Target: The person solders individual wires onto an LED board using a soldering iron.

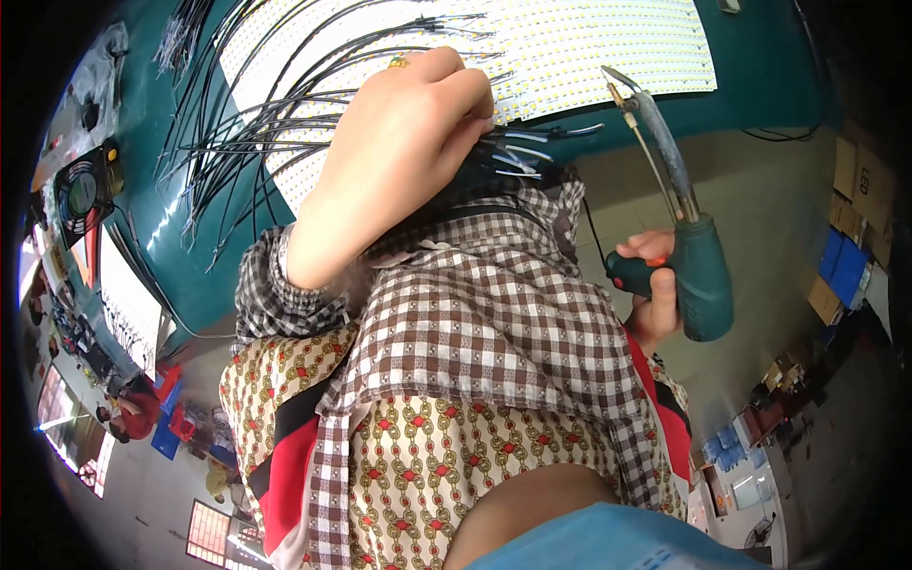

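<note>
My left hand [404, 128], with a ring on one finger, is closed over a bunch of thin black wires [275, 133]. Pale wire ends [521, 155] stick out past its fingers; the fingertips themselves are partly hidden. Under the wires lies a white LED board sheet [617, 47] with rows of small yellow chips, and other wires reach across it to its middle. In my right hand [655, 294] is a green soldering gun [705, 275] with a red-marked trigger grip. Its bent metal tip [617, 76] and thin solder feed tube point up, close to the sheet's lower right corner.
A green work table [760, 90] carries the sheet. On its left stand a small black fan [85, 190] and another white sheet with wires [128, 294]. Cardboard boxes [860, 190] and a blue bin [841, 266] are at the right. A person in red [133, 413] is at the far left.
</note>
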Tool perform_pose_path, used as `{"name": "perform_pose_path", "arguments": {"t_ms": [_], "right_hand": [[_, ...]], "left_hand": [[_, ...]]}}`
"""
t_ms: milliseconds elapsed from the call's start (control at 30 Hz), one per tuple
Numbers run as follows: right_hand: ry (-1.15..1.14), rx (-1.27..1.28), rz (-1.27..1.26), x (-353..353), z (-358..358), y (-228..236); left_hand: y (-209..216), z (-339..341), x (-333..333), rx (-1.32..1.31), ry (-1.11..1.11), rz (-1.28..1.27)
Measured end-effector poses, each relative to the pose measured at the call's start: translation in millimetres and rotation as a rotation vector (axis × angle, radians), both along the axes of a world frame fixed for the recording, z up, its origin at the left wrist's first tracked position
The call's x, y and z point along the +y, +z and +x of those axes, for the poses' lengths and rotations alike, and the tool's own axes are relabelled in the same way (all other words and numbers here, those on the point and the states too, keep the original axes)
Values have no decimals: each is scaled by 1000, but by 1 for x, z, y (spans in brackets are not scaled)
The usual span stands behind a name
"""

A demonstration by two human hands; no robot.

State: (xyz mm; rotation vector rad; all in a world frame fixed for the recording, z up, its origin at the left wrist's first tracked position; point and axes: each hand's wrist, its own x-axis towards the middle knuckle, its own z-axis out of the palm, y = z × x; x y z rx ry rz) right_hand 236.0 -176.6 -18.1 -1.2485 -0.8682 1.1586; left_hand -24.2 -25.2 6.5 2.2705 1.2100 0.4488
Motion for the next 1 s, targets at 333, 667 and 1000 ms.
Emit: {"name": "perform_pose_path", "arguments": {"t_ms": [333,667,1000], "right_hand": [[-18,7,14,-9,6,-10],[-30,-171,16,-2,8,-8],[-41,-150,-6,-8,10,-10]], "left_hand": [[3,-2,-8,-42,-2,67],[5,18,-18,-49,109,224],[-13,30,-17,-71,102,218]]}}
